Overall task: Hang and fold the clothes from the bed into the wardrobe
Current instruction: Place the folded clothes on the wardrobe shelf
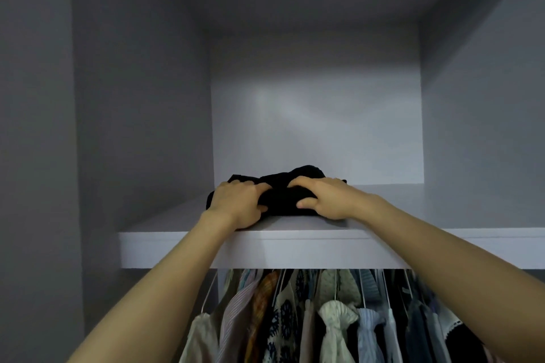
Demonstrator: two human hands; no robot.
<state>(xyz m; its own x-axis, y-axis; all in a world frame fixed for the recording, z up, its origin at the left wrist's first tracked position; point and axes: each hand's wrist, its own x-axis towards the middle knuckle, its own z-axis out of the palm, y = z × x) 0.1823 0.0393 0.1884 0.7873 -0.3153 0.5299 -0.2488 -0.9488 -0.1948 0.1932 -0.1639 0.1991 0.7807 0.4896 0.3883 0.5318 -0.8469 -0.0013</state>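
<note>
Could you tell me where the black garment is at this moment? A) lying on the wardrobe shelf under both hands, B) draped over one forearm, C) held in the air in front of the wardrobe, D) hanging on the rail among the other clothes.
A: the black garment sits bunched on the wardrobe shelf, with the left hand and right hand gripping it from either side, above the hanging clothes.
</note>
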